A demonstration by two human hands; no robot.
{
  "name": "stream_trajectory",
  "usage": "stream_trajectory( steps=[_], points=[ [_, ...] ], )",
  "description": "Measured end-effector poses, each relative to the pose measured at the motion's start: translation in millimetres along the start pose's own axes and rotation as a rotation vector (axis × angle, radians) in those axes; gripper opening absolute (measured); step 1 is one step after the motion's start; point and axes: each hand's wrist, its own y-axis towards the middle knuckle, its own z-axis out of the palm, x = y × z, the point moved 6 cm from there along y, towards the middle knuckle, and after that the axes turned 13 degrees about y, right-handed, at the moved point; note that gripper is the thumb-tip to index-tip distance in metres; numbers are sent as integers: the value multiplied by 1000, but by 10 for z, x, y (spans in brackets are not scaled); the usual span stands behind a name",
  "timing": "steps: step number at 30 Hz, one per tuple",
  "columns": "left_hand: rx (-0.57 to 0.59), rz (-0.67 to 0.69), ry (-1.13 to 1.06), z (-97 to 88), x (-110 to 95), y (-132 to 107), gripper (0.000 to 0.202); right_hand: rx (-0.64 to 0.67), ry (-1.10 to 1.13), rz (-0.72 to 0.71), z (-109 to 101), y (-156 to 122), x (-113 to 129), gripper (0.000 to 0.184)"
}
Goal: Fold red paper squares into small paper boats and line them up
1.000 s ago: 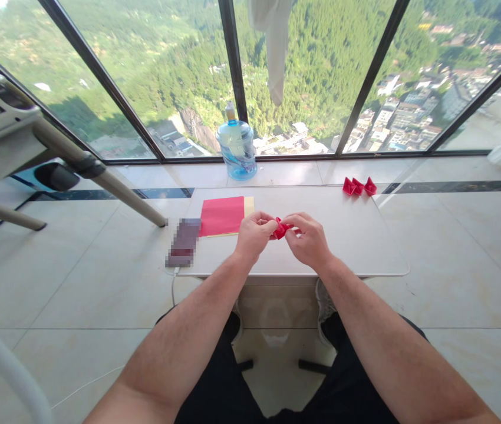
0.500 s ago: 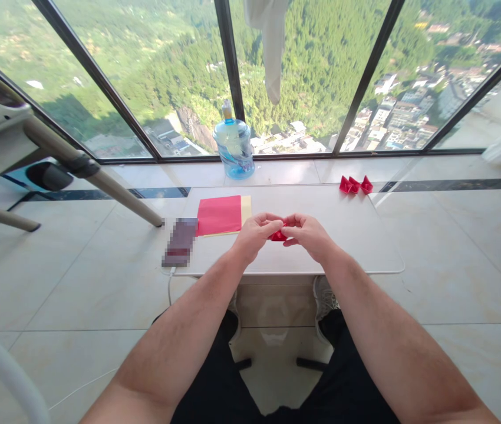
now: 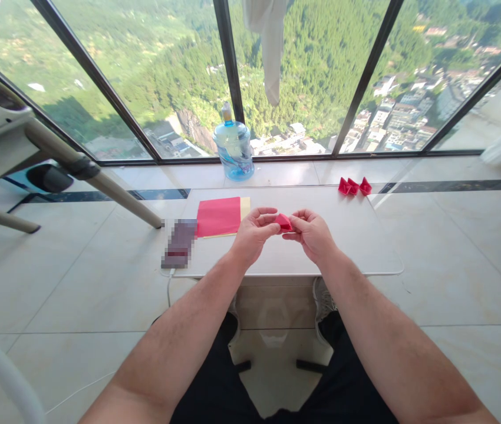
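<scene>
A small folded red paper piece (image 3: pixel 283 222) is held over the low white table (image 3: pixel 356 241). My left hand (image 3: pixel 254 232) pinches its left side with fingers curled. Pinching it from the right is my right hand (image 3: pixel 310 232). Both hands hover just above the tabletop near its middle. A stack of red paper sheets (image 3: pixel 219 216) with a cream sheet beneath lies flat to the left of my left hand.
Three finished red folded pieces (image 3: pixel 355 186) sit at the table's far right corner. A blurred phone-like slab (image 3: pixel 180 242) lies on the left edge with a cable hanging. A blue water jug (image 3: pixel 233 147) stands by the window. A treadmill frame (image 3: pixel 78 165) is at left.
The red piece, spread and partly open a second ago, is now pressed into a compact folded shape. Both hands have turned slightly and stayed above the middle of the table.
</scene>
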Motion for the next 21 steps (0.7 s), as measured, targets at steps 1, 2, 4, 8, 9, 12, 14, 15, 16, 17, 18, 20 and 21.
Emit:
stream_trajectory(
  steps=[1, 2, 4, 8, 9, 12, 14, 15, 16, 17, 18, 20, 21],
  points=[
    [-39, -2, -2, -28, 13, 9, 43, 17, -50, -38, 15, -4, 13, 29],
    [-78, -4, -2, -55, 27, 16, 40, 37, -110, -86, 32, -9, 30, 29],
    [-140, -16, 9, -100, 53, 25, 35, 65, -253, -207, 65, -28, 77, 30],
    [-196, -74, 19, -124, 98, 20, 28, 65, -489, -405, 107, -80, 160, 25],
    [-196, -84, 9, -117, 103, 18, 27, 68, -514, -429, 115, -90, 170, 24],
    [-175, -94, -39, -94, 105, 21, 28, 88, -525, -451, 134, -113, 171, 21],
    [-155, -103, -60, -83, 105, 26, 31, 92, -509, -438, 136, -120, 157, 20],
    [-144, -107, -67, -77, 102, 28, 32, 92, -498, -431, 135, -121, 149, 20],
    [-130, -108, -76, -70, 95, 29, 33, 93, -487, -427, 135, -123, 143, 19],
    [-116, -106, -87, -61, 86, 28, 33, 97, -479, -429, 138, -125, 140, 19],
    [-105, -104, -100, -53, 75, 24, 34, 102, -476, -435, 143, -128, 140, 18],
    [-97, -107, -126, -38, 59, 11, 34, 114, -484, -450, 156, -134, 140, 16],
    [-96, -114, -138, -30, 58, 2, 33, 119, -489, -457, 162, -137, 139, 16]
  ],
)
